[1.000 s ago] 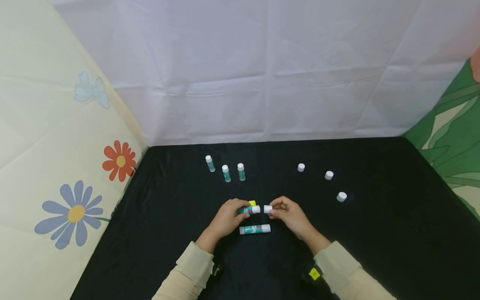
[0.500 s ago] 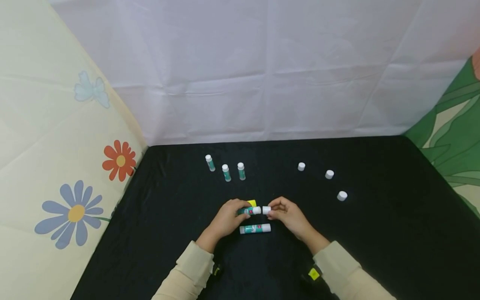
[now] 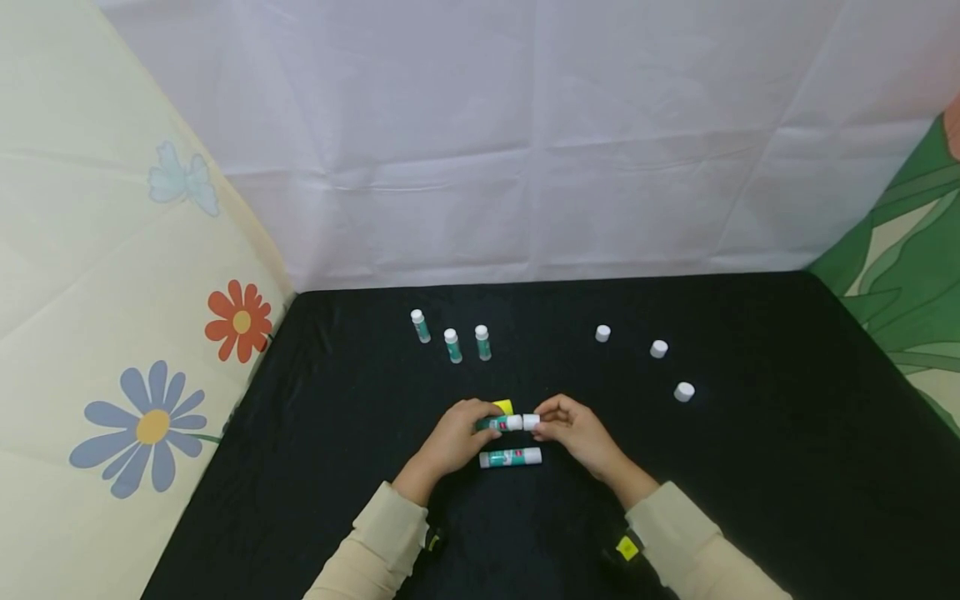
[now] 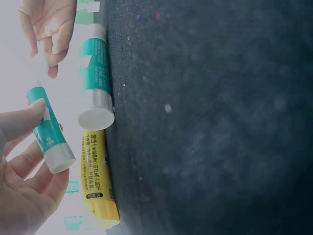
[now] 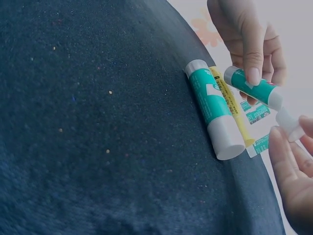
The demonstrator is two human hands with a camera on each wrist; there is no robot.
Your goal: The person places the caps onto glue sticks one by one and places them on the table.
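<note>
My left hand (image 3: 452, 437) grips a small green-and-white glue stick (image 3: 504, 423) between thumb and fingers, its white end pointing right. Facing that end is a white cap (image 3: 530, 422), pinched by the thumb and fingers of my right hand (image 3: 581, 435). Cap and stick are nearly in line; whether they touch I cannot tell. In the right wrist view the cap (image 5: 289, 126) sits slightly tilted at the stick's end. A larger capped glue stick (image 3: 510, 457) lies nearer the person. Behind the held one lies a yellow tube (image 4: 97, 176) with printed text, partly hidden in the head view.
Three glue sticks (image 3: 453, 346) stand upright at the back left of the black cloth (image 3: 337, 467). Toward the back right are three loose white caps (image 3: 658, 349). A white sheet (image 3: 480, 150) hangs behind the table, with patterned cloths at both sides.
My right hand has brought the white cap a little left, narrowing the gap to the glue stick's end. The left hand has stayed almost still.
</note>
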